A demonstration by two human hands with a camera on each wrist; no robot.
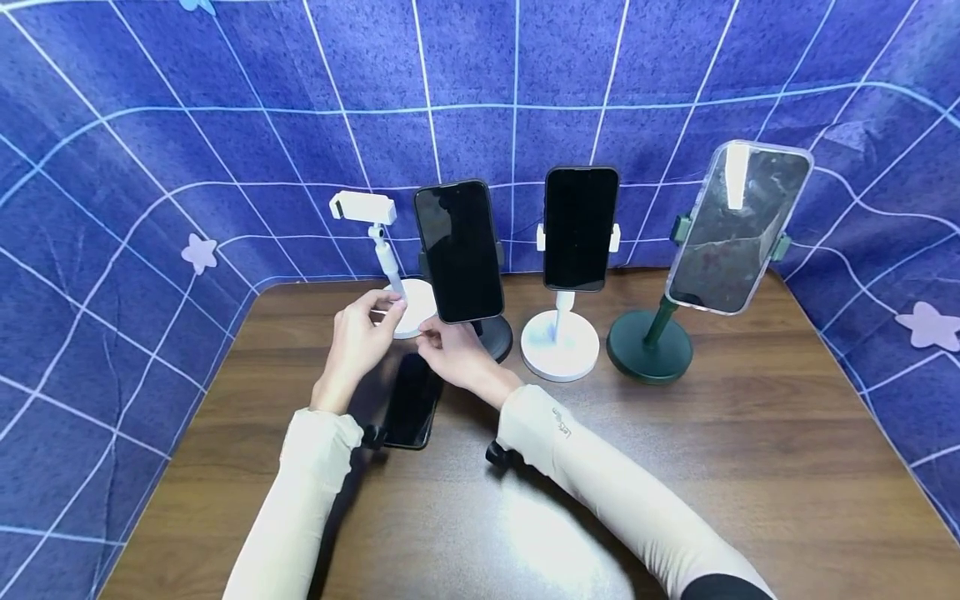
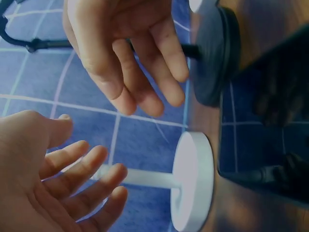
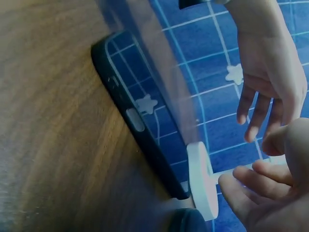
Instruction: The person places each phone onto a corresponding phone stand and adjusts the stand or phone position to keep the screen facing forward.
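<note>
A white phone stand with an unfilled white clamp stands at the back left. My left hand is beside its pole, fingers loosely bent and holding nothing. In the left wrist view the fingers of the left hand overlap the white pole. My right hand hovers by the front right of the white base, in front of the black stand, its fingers relaxed around nothing. A dark phone lies face up on the table below the hands.
A black stand, a second white stand and a green stand line the back edge, each holding a phone upright. Behind the wooden table hangs a blue gridded cloth.
</note>
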